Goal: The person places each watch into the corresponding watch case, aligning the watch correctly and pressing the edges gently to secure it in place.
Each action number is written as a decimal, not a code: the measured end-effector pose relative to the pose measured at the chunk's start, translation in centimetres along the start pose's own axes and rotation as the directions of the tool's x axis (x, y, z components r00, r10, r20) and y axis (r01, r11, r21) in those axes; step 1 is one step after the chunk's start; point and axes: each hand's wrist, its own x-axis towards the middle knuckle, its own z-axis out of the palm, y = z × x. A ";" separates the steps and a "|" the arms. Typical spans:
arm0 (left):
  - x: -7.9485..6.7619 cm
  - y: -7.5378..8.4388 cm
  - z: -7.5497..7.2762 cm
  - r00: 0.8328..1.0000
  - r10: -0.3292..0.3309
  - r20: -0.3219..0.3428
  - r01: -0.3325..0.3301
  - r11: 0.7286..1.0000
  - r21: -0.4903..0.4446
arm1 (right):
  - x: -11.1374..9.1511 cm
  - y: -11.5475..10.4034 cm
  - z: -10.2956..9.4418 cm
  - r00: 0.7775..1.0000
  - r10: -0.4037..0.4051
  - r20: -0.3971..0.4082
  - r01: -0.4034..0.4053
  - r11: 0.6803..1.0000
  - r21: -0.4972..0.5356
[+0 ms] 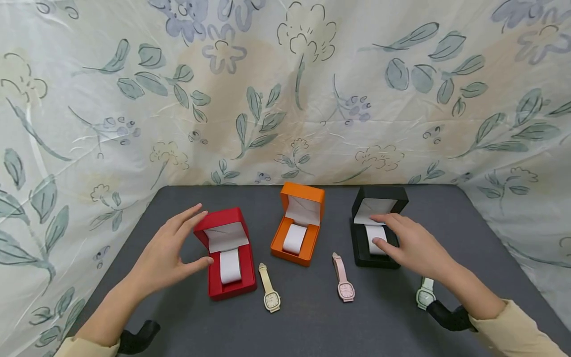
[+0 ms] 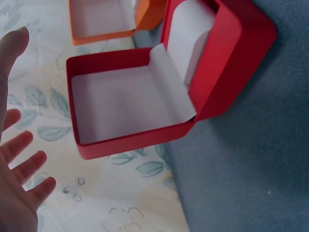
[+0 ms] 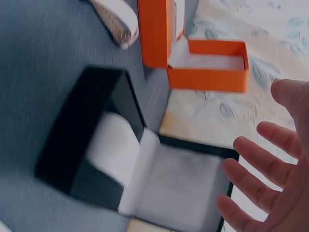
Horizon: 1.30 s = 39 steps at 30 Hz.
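Observation:
My left hand (image 1: 171, 253) hovers at the left of an opened red watch box (image 1: 232, 258), fingers spread and holding nothing. In the left wrist view that red box (image 2: 207, 96) shows a white cushion inside, apart from the hand (image 2: 17, 183). Over an opened black watch box (image 1: 376, 238) is my right hand (image 1: 412, 243), its fingers relaxed and nothing in them. The right wrist view has the black box (image 3: 87, 140) with its white cushion, beside the hand (image 3: 275, 179). Between these two boxes stands an opened orange watch box (image 1: 296, 223), also holding a white cushion.
A cream watch (image 1: 269, 290) lies by the red box, and a pink watch (image 1: 343, 280) lies nearer the middle. Partly behind the right wrist is a pale green watch (image 1: 426, 295). A floral cloth (image 1: 267, 99) hangs behind the dark grey table (image 1: 303, 327).

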 end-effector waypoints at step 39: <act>-3.5 0.8 6.9 0.986 -0.056 0.156 0.049 0.998 0.051 | 0.8 -7.4 8.8 0.983 -0.022 0.181 -0.026 0.967 0.255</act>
